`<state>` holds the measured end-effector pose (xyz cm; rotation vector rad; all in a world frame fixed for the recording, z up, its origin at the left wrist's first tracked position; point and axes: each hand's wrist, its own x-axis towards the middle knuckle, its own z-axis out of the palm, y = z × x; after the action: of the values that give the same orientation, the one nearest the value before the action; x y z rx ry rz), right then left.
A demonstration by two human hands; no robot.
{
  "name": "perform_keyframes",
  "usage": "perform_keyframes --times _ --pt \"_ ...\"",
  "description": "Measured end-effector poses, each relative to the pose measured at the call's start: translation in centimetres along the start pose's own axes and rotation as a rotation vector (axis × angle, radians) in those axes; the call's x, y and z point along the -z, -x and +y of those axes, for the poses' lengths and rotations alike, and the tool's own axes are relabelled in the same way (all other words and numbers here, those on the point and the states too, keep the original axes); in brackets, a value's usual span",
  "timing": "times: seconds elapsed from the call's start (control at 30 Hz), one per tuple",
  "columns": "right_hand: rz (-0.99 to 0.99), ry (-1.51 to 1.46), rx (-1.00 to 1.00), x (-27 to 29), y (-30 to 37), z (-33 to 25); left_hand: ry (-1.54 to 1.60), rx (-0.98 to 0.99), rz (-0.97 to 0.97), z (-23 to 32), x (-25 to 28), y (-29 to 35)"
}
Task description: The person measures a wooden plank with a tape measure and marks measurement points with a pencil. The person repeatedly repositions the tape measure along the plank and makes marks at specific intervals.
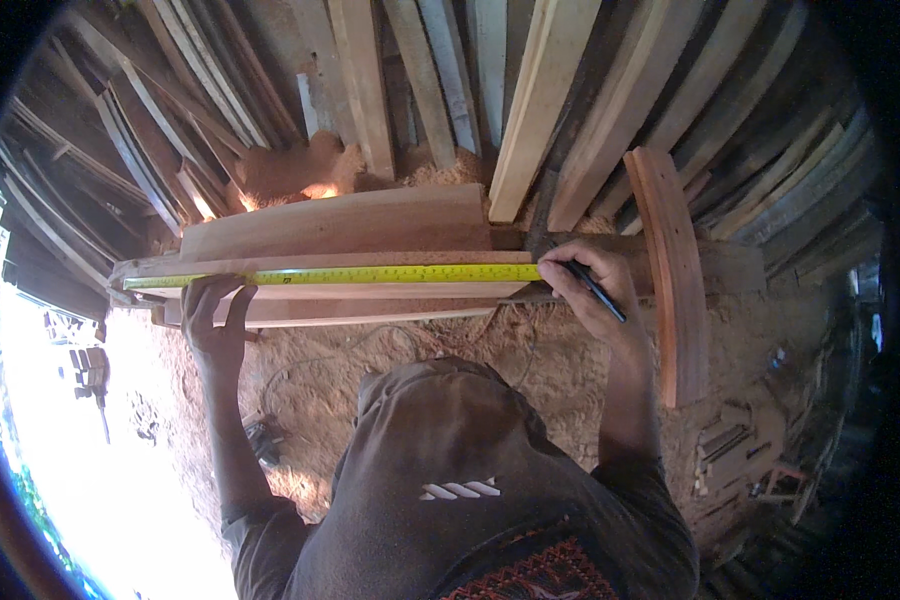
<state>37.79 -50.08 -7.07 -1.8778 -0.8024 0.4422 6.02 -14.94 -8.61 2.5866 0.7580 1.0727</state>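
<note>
A yellow tape measure blade point(390, 274) lies stretched along a long reddish wooden board point(420, 292). My left hand point(215, 312) grips the tape against the board near its left end, fingers bent over the edge. At the tape's right end, my right hand point(592, 285) pinches a dark pen point(598, 290), which slants back over the hand. The pen's tip is close to the board's end, but whether it touches the wood cannot be made out. Behind the tape, a wider plank point(340, 226) stands along the far side.
A curved wooden piece point(667, 270) lies across the bench beam point(735, 270) right of my right hand. A dark metal strip point(543, 210) rests behind that hand. Many long timbers point(540, 100) lean at the back. Sawdust point(300, 172) covers the ground, with wood scraps point(725, 450) at right.
</note>
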Motion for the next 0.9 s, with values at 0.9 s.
perform_keyframes --times 0.9 --pt "0.033 -0.246 -0.236 2.0 1.4 -0.1 0.057 -0.027 -0.039 2.2 -0.2 -0.6"
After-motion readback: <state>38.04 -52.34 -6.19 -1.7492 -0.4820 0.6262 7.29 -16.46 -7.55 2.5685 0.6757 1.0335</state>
